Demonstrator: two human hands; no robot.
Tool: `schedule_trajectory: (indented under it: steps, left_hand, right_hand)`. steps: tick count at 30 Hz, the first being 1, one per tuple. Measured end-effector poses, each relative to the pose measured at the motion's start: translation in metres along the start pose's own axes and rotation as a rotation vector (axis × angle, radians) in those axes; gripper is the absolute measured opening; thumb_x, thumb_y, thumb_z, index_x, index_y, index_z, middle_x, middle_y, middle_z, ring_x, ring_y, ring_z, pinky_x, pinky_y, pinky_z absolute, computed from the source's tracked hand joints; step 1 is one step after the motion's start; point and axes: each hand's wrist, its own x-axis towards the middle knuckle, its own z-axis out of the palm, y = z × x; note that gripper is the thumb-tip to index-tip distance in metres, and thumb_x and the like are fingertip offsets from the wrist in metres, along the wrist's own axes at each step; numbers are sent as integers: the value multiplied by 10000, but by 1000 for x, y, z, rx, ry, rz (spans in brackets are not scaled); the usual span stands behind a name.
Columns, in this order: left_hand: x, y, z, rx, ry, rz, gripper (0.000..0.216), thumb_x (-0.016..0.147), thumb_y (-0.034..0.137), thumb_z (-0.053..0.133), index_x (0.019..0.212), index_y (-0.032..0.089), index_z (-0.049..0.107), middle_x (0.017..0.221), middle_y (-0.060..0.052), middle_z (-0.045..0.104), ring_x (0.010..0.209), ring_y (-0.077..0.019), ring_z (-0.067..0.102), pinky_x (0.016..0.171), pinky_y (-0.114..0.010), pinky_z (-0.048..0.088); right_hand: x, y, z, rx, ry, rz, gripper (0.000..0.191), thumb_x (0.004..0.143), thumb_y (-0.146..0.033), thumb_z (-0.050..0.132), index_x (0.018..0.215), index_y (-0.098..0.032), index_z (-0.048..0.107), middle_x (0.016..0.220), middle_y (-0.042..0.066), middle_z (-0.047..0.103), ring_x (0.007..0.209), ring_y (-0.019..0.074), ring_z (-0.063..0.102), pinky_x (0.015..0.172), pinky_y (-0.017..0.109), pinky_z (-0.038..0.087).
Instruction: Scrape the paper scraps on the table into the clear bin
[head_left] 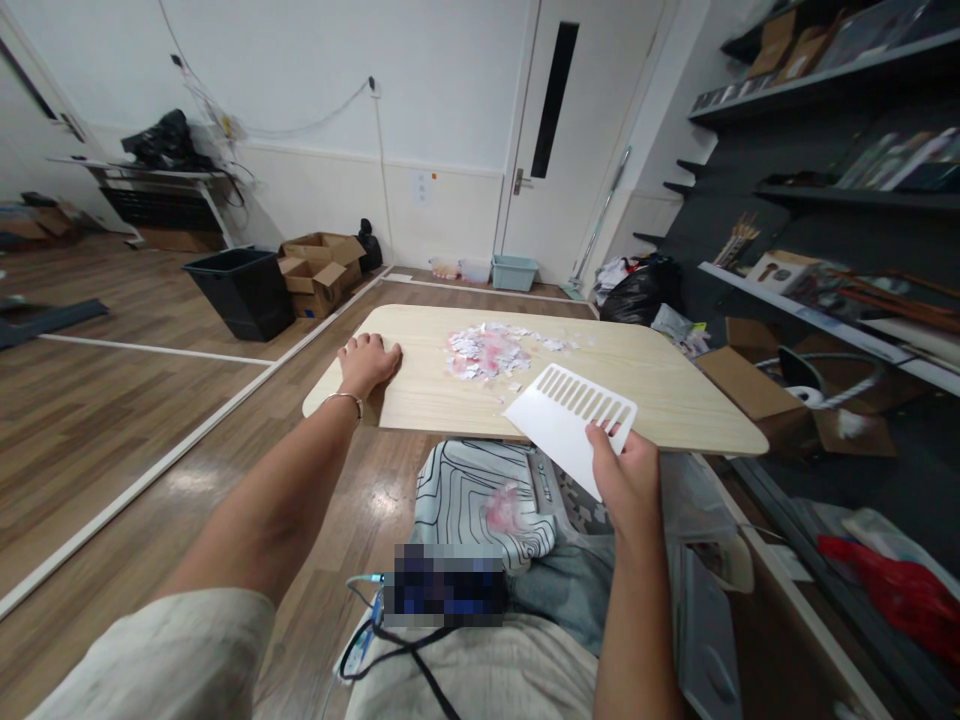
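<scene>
My right hand point(630, 478) is closed on the slotted end of a white plastic scraper point(561, 428). The scraper's left corner is over the near edge of a pale wooden tabletop point(660, 385). My left hand point(369, 362) lies palm down at the tabletop's left end, thumb apart from the fingers. Between the hands, toward the far side, is a heap of small white and pink paper scraps point(487, 350), with loose bits scattered to its right. Partly behind my right hand, below the tabletop, a clear plastic bin point(555, 490) holds more small pieces.
A patterned cloth point(465, 490) with a pink smear covers my lap. Beyond the tabletop are a black bin point(244, 295), cardboard boxes point(319, 270) and a light blue basket point(514, 272). Dark shelves point(817, 225) and an open carton point(757, 375) stand at the right.
</scene>
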Motion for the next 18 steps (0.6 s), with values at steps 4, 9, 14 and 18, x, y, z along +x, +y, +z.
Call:
schedule_trajectory:
  steps: [4, 9, 14, 18]
  left_hand:
    - [0, 0, 0, 3, -1, 1, 696, 1030, 536, 374, 1467, 86, 676, 1602, -315, 629, 1496, -487, 545, 1211, -629, 411]
    - [1, -1, 3, 1, 1, 5, 688, 1028, 549, 372, 1455, 108, 683, 1594, -311, 637, 1494, -481, 549, 1201, -624, 420]
    - [1, -3, 4, -1, 5, 8, 669, 1029, 548, 379, 1450, 128, 686, 1594, -298, 643, 1492, -474, 552, 1202, -620, 418]
    - [1, -2, 3, -1, 5, 8, 668, 1030, 542, 383, 1448, 118, 687, 1593, -305, 641, 1495, -479, 548, 1202, -622, 418]
  right_hand:
    - [2, 6, 1, -34, 96, 2, 363, 765, -542, 719, 698, -187, 755, 646, 87, 767, 667, 294, 734, 570, 330, 497]
    - [2, 2, 0, -13, 112, -20, 340, 756, -528, 725, 703, -193, 748, 671, 93, 788, 730, 333, 772, 616, 354, 548]
    - [3, 2, 0, -42, 115, -2, 335, 728, -536, 705, 664, -208, 728, 615, 76, 750, 661, 316, 743, 599, 357, 528]
    - [3, 1, -3, -80, 143, -2, 337, 716, -543, 693, 644, -215, 715, 609, 91, 740, 654, 314, 735, 578, 351, 496]
